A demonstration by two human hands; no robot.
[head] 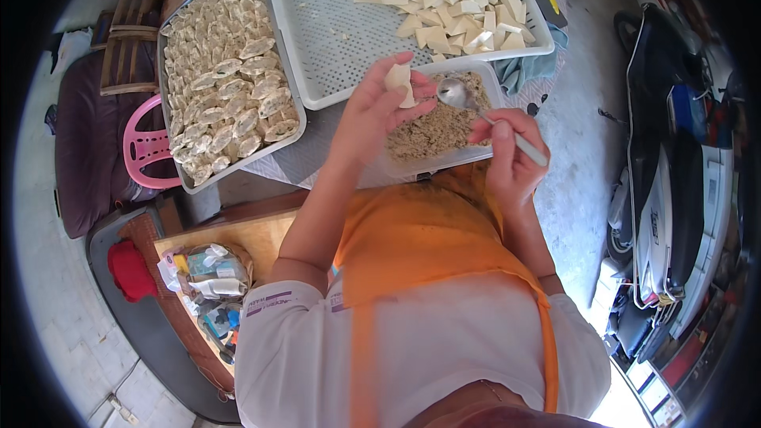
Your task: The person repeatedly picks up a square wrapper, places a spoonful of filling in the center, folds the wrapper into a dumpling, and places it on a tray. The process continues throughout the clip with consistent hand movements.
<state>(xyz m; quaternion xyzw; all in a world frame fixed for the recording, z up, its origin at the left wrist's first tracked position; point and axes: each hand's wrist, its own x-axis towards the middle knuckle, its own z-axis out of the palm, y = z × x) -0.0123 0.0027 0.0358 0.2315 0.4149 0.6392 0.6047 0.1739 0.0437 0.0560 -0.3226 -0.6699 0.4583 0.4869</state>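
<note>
My left hand (380, 101) holds a pale cut piece of tofu (399, 82) between thumb and fingers, over the left edge of a plastic tub. Ground filling (434, 134) lies in the tub (416, 167). In my right hand (514, 151) is a metal spoon (455, 94), its bowl above the filling and near my left fingertips. Beyond the tub stands a perforated white tray (333, 41) with many pale cut pieces (446, 6) heaped at its right. To the left, a grey tray (300, 125) holds rows of filled pieces (232, 89).
A pink plastic stool (142, 145) stands beside the grey tray. At lower left a wooden table (267, 235) bears a basket of small items (220, 270). A teal cloth (529, 68) lies by the white tray's corner. A parked motor scooter (660, 208) is at the right.
</note>
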